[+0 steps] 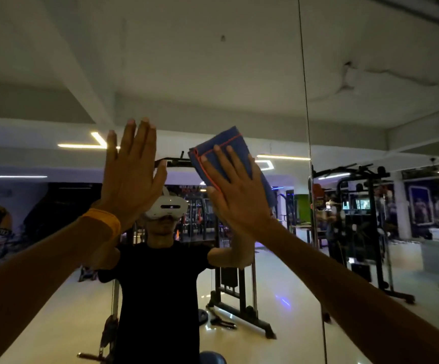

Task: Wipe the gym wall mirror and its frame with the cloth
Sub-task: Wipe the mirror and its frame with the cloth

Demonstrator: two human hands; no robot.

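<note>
The wall mirror [213, 74] fills the whole view and reflects the gym and a person in a black shirt with a white headset. My right hand [235, 189] lies flat, fingers spread, and presses a folded blue cloth [221, 147] with orange stitching against the glass at head height. My left hand [131, 169] is raised beside it, palm flat toward the mirror, fingers together, with nothing in it; an orange band sits on that wrist. Whether the left palm touches the glass I cannot tell. No outer frame of the mirror shows.
A thin vertical seam [308, 127] between two mirror panels runs down just right of the cloth. Reflected behind me are a cable machine, racks, ceiling light strips and a glossy floor.
</note>
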